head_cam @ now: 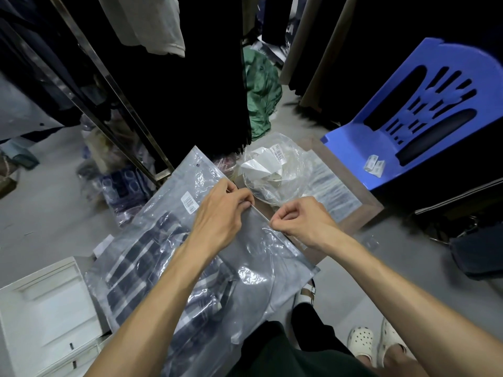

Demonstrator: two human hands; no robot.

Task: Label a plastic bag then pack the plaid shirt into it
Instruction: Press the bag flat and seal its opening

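A clear plastic bag [253, 270] lies across my lap and the floor, with a white barcode label [189, 201] stuck near its upper left. The dark plaid shirt [152, 265] shows through the plastic in the bag's left half. My left hand [226, 210] pinches the bag's zip edge at its upper right side. A little further along the same edge, my right hand [296, 217] pinches it too, fingers curled tight. The strip of edge between the two hands is stretched straight.
A crumpled clear bag with paper [272, 172] lies on a brown board [353, 191] just beyond my hands. A blue plastic chair [408, 126] with label stickers [375, 164] stands right. Hanging dark clothes and a metal rack [114, 104] fill the back; a white box [46, 308] sits lower left.
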